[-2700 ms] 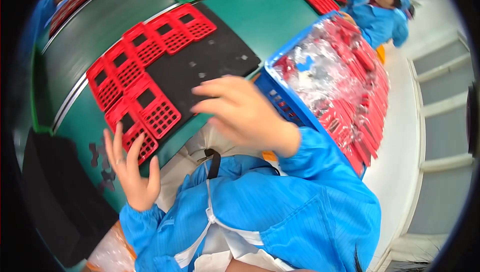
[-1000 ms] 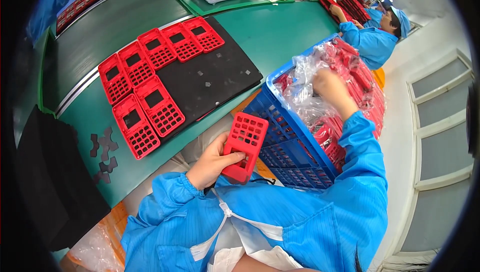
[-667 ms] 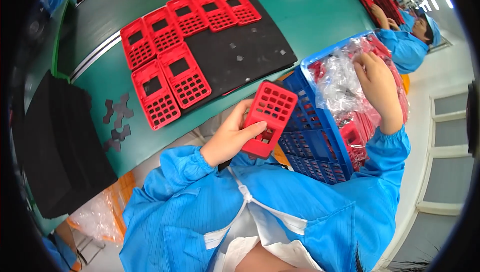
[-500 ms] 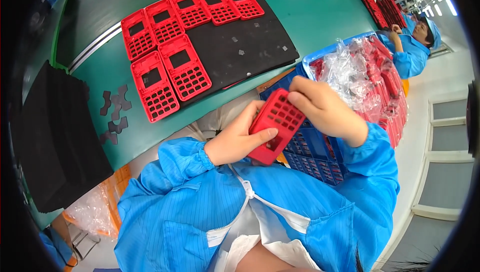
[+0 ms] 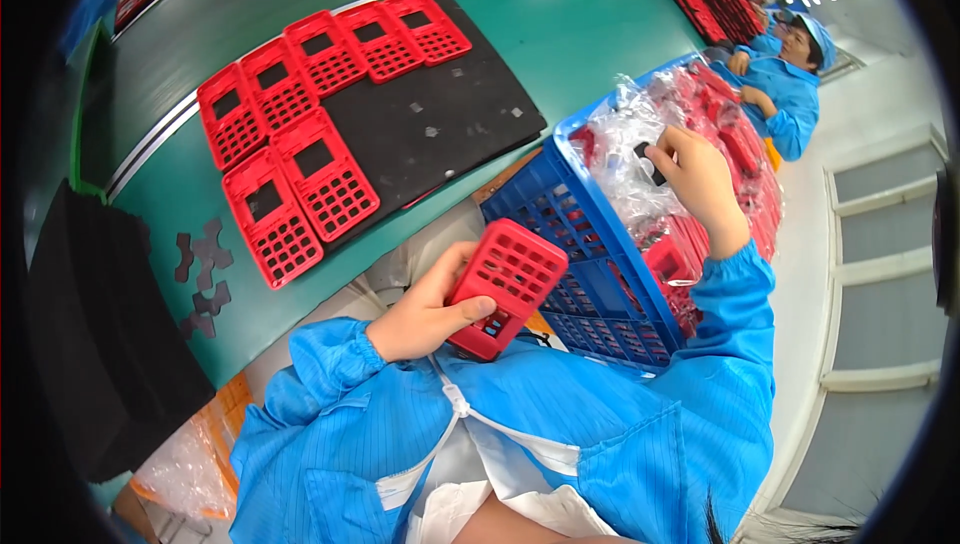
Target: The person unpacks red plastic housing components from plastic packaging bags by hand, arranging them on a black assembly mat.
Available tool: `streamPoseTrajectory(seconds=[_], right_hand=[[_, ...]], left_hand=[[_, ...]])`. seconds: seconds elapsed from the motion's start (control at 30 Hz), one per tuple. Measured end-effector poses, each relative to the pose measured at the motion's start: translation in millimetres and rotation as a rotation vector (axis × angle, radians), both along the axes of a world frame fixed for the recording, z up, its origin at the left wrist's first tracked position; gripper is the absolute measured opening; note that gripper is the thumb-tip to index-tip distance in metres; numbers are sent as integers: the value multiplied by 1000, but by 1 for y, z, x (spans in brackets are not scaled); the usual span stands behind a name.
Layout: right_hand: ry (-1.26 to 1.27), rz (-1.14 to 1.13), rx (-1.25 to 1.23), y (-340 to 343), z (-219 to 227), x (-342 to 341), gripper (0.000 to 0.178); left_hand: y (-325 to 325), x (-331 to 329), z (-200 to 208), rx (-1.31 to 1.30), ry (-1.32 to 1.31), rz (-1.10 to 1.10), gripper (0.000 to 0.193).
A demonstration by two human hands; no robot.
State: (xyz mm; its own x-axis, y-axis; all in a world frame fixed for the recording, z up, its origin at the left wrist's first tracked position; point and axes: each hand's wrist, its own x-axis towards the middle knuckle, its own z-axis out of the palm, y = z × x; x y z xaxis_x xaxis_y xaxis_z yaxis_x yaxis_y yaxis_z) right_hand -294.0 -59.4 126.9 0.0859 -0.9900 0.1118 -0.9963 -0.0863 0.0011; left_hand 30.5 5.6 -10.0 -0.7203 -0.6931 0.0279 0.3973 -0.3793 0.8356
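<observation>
My left hand (image 5: 425,309) grips a red plastic housing (image 5: 530,262) in front of my chest, thumb across its lower part. The housing has rows of keypad holes and a window opening that my thumb partly covers. Over the blue crate (image 5: 612,229) to the right, my right hand (image 5: 705,189) pinches a small black piece (image 5: 657,177) between thumb and fingers. Clear plastic bags (image 5: 622,129) and more red parts (image 5: 735,134) fill the crate just below that hand. Several matching red housings (image 5: 325,179) lie in two rows at the left, partly on a black mat (image 5: 440,124).
Dark grey cut-out pieces (image 5: 207,254) lie on the green table (image 5: 560,29), near a tall black stack (image 5: 100,344) at the left. Racked red parts (image 5: 700,9) stand at the far right. A co-worker in blue (image 5: 775,94) is beyond the crate.
My right hand has left the housing and moved right over the crate, with a small black piece now in its fingers. The left hand still holds the housing, turned slightly.
</observation>
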Motion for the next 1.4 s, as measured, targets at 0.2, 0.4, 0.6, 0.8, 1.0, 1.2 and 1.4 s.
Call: streamPoseTrajectory(seconds=[0.2, 0.4, 0.6, 0.8, 1.0, 1.2, 1.4], right_hand=[[-71, 171, -247, 13, -19, 14, 19], [-804, 529, 534, 42, -23, 94, 25], [-899, 514, 574, 39, -17, 100, 26], [-1000, 523, 475, 48, -40, 104, 19], [-922, 517, 254, 40, -51, 90, 15], [-1031, 455, 165, 34, -63, 78, 15], [-1051, 170, 139, 22, -61, 40, 21]], left_hand=[[-7, -20, 0, 56, 136, 271, 58], [-19, -38, 41, -100, 242, 579, 60], [-17, -44, 47, -64, 358, 649, 53], [-24, -50, 38, -81, 395, 628, 49], [-24, -64, 32, 37, 403, 676, 45], [-35, -79, 29, 139, 504, 617, 41], [-73, -119, 19, 332, 496, 511, 29]])
